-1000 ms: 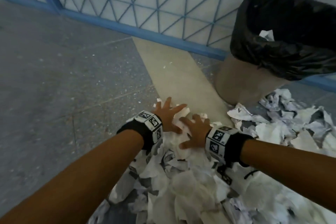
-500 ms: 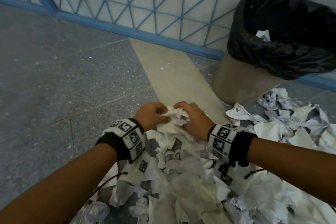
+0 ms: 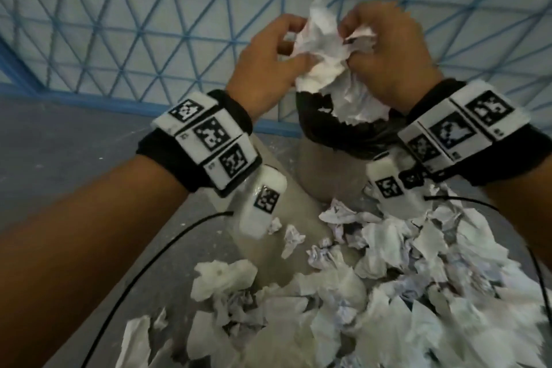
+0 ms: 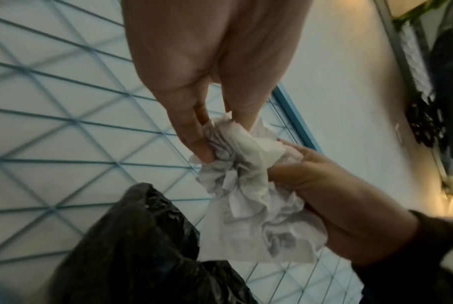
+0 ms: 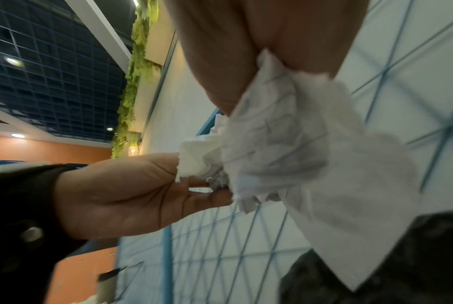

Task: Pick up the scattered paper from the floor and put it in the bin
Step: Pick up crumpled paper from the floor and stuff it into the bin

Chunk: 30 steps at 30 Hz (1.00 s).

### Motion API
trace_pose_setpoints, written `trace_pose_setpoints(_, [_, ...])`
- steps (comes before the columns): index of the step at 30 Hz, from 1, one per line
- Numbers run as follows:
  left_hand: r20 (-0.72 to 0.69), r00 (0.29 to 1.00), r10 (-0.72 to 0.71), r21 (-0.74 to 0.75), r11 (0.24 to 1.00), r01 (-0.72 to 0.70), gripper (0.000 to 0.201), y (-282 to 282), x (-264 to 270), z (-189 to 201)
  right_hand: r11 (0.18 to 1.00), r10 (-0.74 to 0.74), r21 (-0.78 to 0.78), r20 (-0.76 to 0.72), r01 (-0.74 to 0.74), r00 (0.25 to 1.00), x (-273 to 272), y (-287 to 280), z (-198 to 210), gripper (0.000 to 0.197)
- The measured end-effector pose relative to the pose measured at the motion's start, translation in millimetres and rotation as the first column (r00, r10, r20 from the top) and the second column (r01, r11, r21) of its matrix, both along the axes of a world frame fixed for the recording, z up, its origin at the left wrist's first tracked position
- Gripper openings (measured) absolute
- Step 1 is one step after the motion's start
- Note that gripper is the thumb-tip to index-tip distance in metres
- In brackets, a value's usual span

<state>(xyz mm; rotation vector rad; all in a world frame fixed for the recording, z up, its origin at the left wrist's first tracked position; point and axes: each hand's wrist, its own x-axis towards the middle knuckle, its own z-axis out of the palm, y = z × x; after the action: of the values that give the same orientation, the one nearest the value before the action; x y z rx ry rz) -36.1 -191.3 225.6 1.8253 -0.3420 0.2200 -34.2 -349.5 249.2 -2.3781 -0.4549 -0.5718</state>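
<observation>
Both hands hold one bunch of crumpled white paper (image 3: 325,60) up in the air, above the bin (image 3: 334,158) with its black liner (image 3: 316,125). My left hand (image 3: 268,54) pinches the bunch from the left, and my right hand (image 3: 385,48) grips it from the right. The left wrist view shows the paper bunch (image 4: 248,185) between the fingers, with the black liner (image 4: 142,236) below it. In the right wrist view the paper bunch (image 5: 298,164) hangs over the liner's edge (image 5: 389,267). A heap of scattered paper (image 3: 373,278) lies on the floor below.
A blue lattice wall (image 3: 119,24) stands right behind the bin. Grey floor (image 3: 59,158) stretches to the left, with a beige strip (image 3: 268,248) running under the paper heap. Thin black cables (image 3: 149,263) hang from my wrists.
Both hands closed on a bunch of paper on the floor, then lifted it together up above the bin. The head view now looks more steeply over the heap.
</observation>
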Motion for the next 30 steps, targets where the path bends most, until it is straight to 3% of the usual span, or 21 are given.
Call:
trace_pose_setpoints(3, [0.131, 0.988, 0.084, 0.102, 0.990, -0.098, 0.027, -39.7, 30.7, 2.6, 0.984, -0.177, 0.049, 0.058, 0.174, 0.983, 25.5, -25.4, -0.9, 0.028])
trace_pose_setpoints(5, [0.173, 0.977, 0.121, 0.251, 0.954, -0.163, 0.032, -60.8, 46.6, -9.3, 0.972, -0.233, 0.029, -0.023, 0.233, 0.972, 41.5, -36.3, -17.3, 0.027])
trace_pose_setpoints(6, [0.139, 0.986, 0.089, 0.394, 0.909, -0.138, 0.033, -68.1, 54.2, -19.1, 0.970, -0.243, -0.057, -0.113, 0.238, 0.963, 49.0, -40.9, -29.2, 0.028])
trace_pose_setpoints(8, [-0.015, 1.000, 0.004, 0.758, 0.652, 0.008, 0.037, -78.0, 61.8, -36.9, 0.946, -0.242, -0.290, -0.333, 0.146, 0.911, 59.5, -46.8, -50.6, 0.032])
trace_pose_setpoints(9, [-0.059, 0.998, -0.009, 0.861, 0.506, 0.056, 0.038, -79.0, 65.7, -43.4, 0.933, -0.227, -0.352, -0.403, 0.078, 0.887, 61.9, -47.7, -56.2, 0.034])
trace_pose_setpoints(10, [-0.069, 0.998, -0.010, 0.901, 0.429, 0.067, 0.039, -77.8, 69.0, -45.4, 0.930, -0.208, -0.366, -0.436, 0.039, 0.876, 62.8, -47.3, -56.6, 0.035])
trace_pose_setpoints(11, [-0.069, 0.998, 0.002, 0.900, 0.432, 0.061, 0.036, -75.1, 69.3, -44.3, 0.937, -0.189, -0.349, -0.444, 0.026, 0.876, 63.5, -45.8, -54.4, 0.038])
trace_pose_setpoints(13, [-0.061, 0.998, 0.017, 0.858, 0.512, 0.044, 0.032, -66.3, 67.0, -36.3, 0.958, -0.184, -0.279, -0.442, 0.060, 0.878, 67.8, -41.1, -46.1, 0.048])
trace_pose_setpoints(15, [-0.058, 0.998, 0.028, 0.793, 0.609, 0.029, 0.044, -55.4, 62.2, -29.6, 0.970, -0.197, -0.219, -0.460, 0.104, 0.866, 71.9, -34.1, -41.0, 0.055])
trace_pose_setpoints(17, [-0.019, 0.998, 0.055, 0.724, 0.689, -0.024, 0.056, -38.5, 53.2, -30.4, 0.951, -0.258, -0.274, -0.449, 0.143, 0.856, 69.6, -22.7, -41.7, 0.061])
trace_pose_setpoints(19, [0.004, 0.995, 0.095, 0.636, 0.768, -0.076, 0.054, -16.8, 39.7, -39.5, 0.923, -0.304, -0.338, -0.348, 0.184, 0.887, 56.9, -8.2, -42.3, 0.064])
trace_pose_setpoints(22, [0.022, 0.989, 0.148, 0.470, 0.871, -0.141, 0.047, 28.6, 1.1, -60.5, 0.952, -0.133, -0.287, -0.076, 0.106, 0.988, 27.3, 25.1, -45.8, 0.054])
trace_pose_setpoints(24, [0.006, 0.980, 0.199, 0.440, 0.880, -0.181, 0.041, 67.1, -32.7, -84.0, 0.966, 0.079, -0.244, -0.019, -0.081, 0.997, 1.2, 62.2, -60.6, 0.045])
trace_pose_setpoints(26, [-0.157, 0.949, 0.273, 0.543, 0.826, -0.148, 0.034, 110.1, -71.8, -116.2, 0.910, 0.306, -0.243, -0.152, -0.336, 0.940, -29.5, 103.1, -93.1, 0.032])
trace_pose_setpoints(27, [-0.280, 0.909, 0.310, 0.613, 0.786, -0.080, 0.034, 132.3, -95.0, -134.8, 0.849, 0.390, -0.261, -0.281, -0.460, 0.877, -45.4, 121.4, -114.4, 0.026])
trace_pose_setpoints(28, [-0.393, 0.854, 0.341, 0.666, 0.746, 0.008, 0.036, 152.4, -119.1, -151.9, 0.774, 0.428, -0.279, -0.430, -0.568, 0.795, -62.3, 136.3, -135.2, 0.024])
trace_pose_setpoints(30, [-0.567, 0.726, 0.389, 0.703, 0.688, 0.181, 0.047, 183.6, -167.6, -181.3, 0.633, 0.360, -0.281, -0.718, -0.721, 0.596, -92.1, 155.0, -176.6, 0.039])
